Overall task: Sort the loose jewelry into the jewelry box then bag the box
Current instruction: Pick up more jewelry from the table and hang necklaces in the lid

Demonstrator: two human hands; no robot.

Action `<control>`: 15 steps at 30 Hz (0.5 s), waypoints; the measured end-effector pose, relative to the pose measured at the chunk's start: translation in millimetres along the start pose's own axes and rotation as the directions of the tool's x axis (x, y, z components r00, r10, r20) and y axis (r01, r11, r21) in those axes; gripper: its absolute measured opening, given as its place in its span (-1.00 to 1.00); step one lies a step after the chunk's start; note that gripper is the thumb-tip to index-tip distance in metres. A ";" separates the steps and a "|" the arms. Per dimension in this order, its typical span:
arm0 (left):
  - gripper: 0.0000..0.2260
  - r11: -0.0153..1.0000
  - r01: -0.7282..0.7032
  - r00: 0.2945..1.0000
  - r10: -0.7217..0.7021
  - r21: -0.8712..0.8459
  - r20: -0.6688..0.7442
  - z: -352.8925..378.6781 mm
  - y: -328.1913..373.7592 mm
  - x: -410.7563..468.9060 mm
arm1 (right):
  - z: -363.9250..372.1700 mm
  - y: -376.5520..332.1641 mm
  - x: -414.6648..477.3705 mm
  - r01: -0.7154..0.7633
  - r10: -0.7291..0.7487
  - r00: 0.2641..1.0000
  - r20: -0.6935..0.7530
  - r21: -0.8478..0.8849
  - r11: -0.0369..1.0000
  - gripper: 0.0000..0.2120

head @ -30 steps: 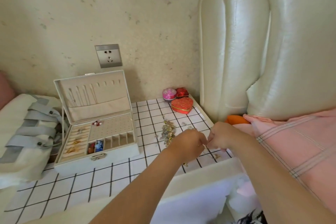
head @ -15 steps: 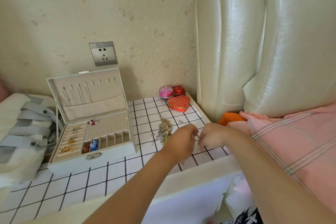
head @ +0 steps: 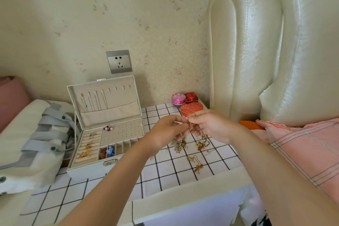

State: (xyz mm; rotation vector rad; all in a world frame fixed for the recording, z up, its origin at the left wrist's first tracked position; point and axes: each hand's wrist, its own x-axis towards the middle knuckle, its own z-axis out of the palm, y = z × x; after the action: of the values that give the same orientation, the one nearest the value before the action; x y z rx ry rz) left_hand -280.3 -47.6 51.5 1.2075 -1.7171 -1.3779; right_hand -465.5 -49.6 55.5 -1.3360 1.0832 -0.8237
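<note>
Looking from the padded headboard (head: 247, 42) down to the checked worktop (head: 161, 176), we see the jewelry box (head: 88, 172) open on its left, ready for pieces. Our left hand (head: 165, 132) and right hand (head: 212, 126) meet above the loose jewelry (head: 195, 163), both pinching one gold piece (head: 192, 125), probably to untangle it.

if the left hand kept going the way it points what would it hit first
The left hand points right, at the small gold piece it pinches with the right hand; past that, likely the right hand's fingers.
</note>
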 end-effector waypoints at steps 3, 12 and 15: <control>-0.85 0.998 -0.037 0.997 0.040 0.059 -0.064 -16.6 5.7 -5.7 | 15.6 -10.5 6.0 0.050 -0.051 0.999 0.015 0.034 0.998 -0.85; -0.97 0.969 -0.243 0.915 0.246 0.049 -0.319 -60.2 12.3 -24.1 | 56.9 -45.6 35.4 0.207 -0.209 0.976 -0.055 -0.037 0.978 -0.80; -0.93 0.970 -0.235 0.916 0.242 0.059 -0.320 -77.4 13.3 -29.3 | 69.4 -55.0 44.8 0.218 -0.219 0.975 -0.031 -0.039 0.975 -0.84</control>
State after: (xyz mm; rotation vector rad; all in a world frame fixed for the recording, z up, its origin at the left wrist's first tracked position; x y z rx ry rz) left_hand -204.3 -50.7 86.9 1.1202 -1.5832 -0.9595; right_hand -379.2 -73.7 98.2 -1.4942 0.9934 -0.9971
